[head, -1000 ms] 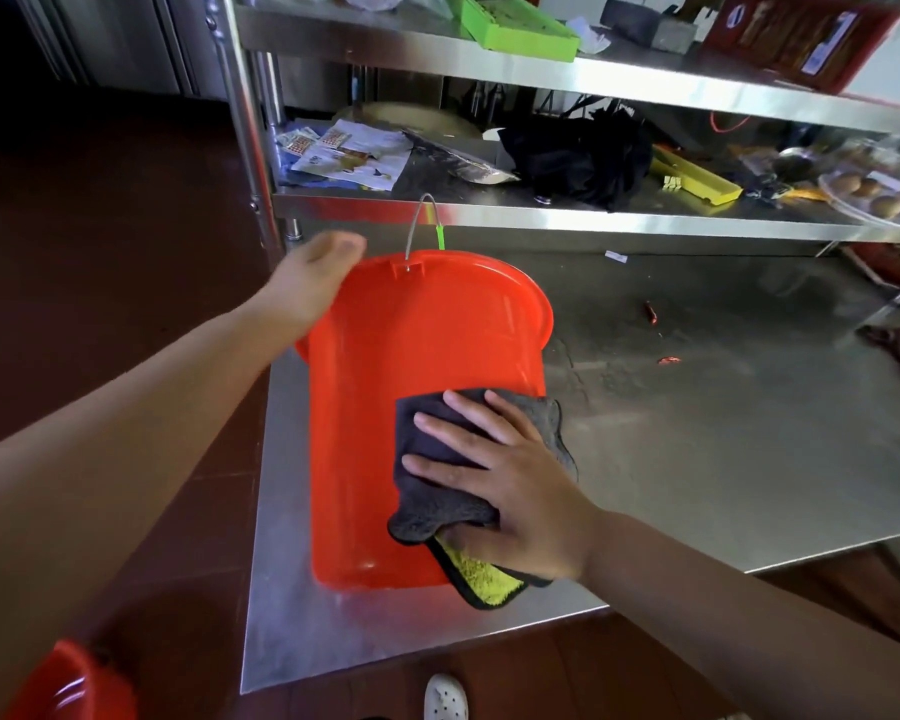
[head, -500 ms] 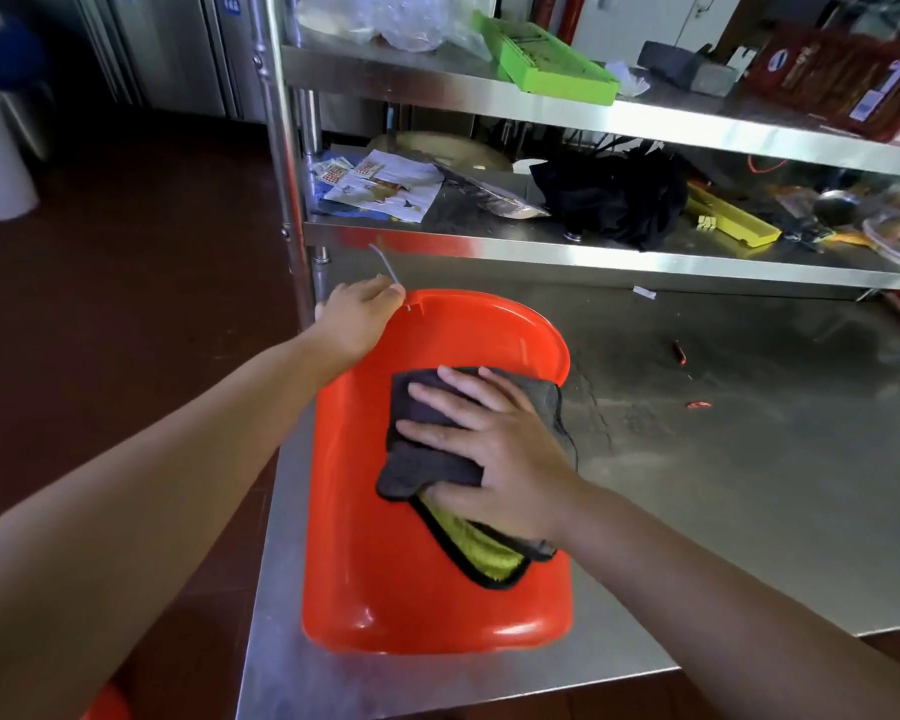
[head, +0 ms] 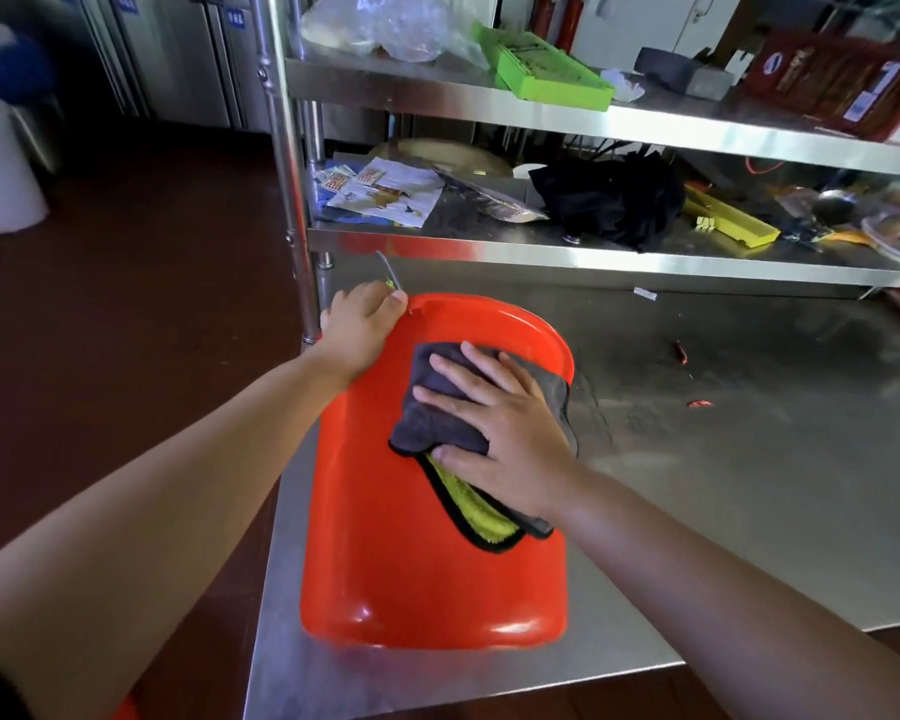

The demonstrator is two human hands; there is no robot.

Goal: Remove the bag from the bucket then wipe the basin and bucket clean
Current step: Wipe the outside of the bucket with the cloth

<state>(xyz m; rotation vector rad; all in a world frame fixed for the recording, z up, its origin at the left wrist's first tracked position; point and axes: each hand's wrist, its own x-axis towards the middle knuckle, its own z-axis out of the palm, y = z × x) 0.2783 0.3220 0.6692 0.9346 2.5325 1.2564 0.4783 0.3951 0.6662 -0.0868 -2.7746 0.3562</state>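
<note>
An orange plastic bucket [head: 385,537] lies tilted on its side on the steel table [head: 749,485], its base towards me and its rim towards the shelves. My left hand [head: 357,330] grips the bucket's rim at the far left, beside the wire handle [head: 388,272]. My right hand [head: 494,428] presses a grey cloth with a yellow underside [head: 437,423] flat against the bucket's outer wall near the rim. An orange sliver at the bottom left edge [head: 126,711] may be the basin; I cannot tell.
Steel shelves [head: 593,252] rise behind the bucket, holding papers, a black bag [head: 609,200], yellow and green trays, and eggs at far right. A shelf post [head: 292,200] stands by my left hand. Small red scraps [head: 680,353] lie on the table to the right.
The bucket has tipped further towards me onto its side. My right hand slid the cloth up the wall towards the rim. My left hand stayed on the rim.
</note>
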